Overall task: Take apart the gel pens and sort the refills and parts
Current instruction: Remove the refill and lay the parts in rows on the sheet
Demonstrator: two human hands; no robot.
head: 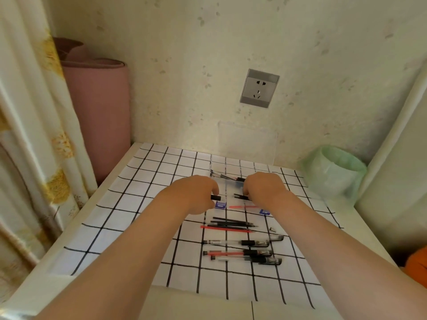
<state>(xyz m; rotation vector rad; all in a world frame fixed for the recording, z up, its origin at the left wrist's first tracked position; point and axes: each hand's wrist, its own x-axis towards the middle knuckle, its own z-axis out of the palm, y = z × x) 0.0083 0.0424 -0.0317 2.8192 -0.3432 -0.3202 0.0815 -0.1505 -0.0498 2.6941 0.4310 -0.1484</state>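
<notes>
My left hand [196, 192] pinches a small black pen part [215, 197] at the left side of a clear plastic box [231, 188]. My right hand [265, 188] grips a black pen piece [239, 195] over the box's right side. Inside the box's far compartment lie several pen parts [221, 175]. A red refill [242, 206] lies at the box's near edge between two blue clips [220, 205]. In front lie several black refills [231, 222] and one red refill [226, 228]. Three whole gel pens [242, 251] lie nearest me.
A white cloth with black grid lines [138, 215] covers the table. The box's clear lid [247, 144] stands against the wall. A bin with a green bag [335, 172] sits at the back right. A small metal tip [273, 229] lies to the right of the refills.
</notes>
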